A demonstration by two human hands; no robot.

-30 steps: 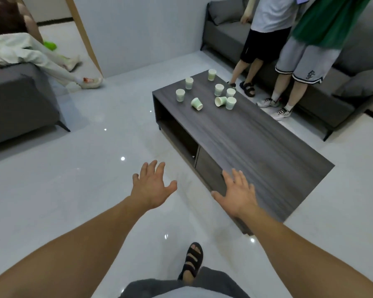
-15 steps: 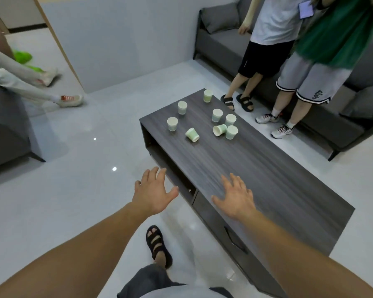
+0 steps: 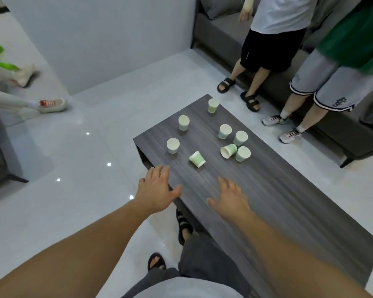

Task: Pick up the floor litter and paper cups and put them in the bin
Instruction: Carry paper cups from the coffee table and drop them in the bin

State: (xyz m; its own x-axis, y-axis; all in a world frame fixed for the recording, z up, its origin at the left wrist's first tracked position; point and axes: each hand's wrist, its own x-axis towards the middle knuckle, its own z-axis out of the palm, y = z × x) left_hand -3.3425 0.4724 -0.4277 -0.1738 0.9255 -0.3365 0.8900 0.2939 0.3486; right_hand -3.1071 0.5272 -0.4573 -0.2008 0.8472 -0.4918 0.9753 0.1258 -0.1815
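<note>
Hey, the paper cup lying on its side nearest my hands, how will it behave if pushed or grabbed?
Tapered and lying sideways on the table, the tipped cup would probably roll in a curve if nudged. Small and paper, it is likely light and easily crushed.

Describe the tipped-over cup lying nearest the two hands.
The tipped cup is a small, pale green paper cup with a whitish rim, tapering toward its base. It lies on its side on the dark wood-grain coffee table, apart from the other cups, mouth turned toward the near right. Only the tabletop touches it; the left hand and right hand, fingers spread, are short of it. Its inside cannot be seen.
</note>
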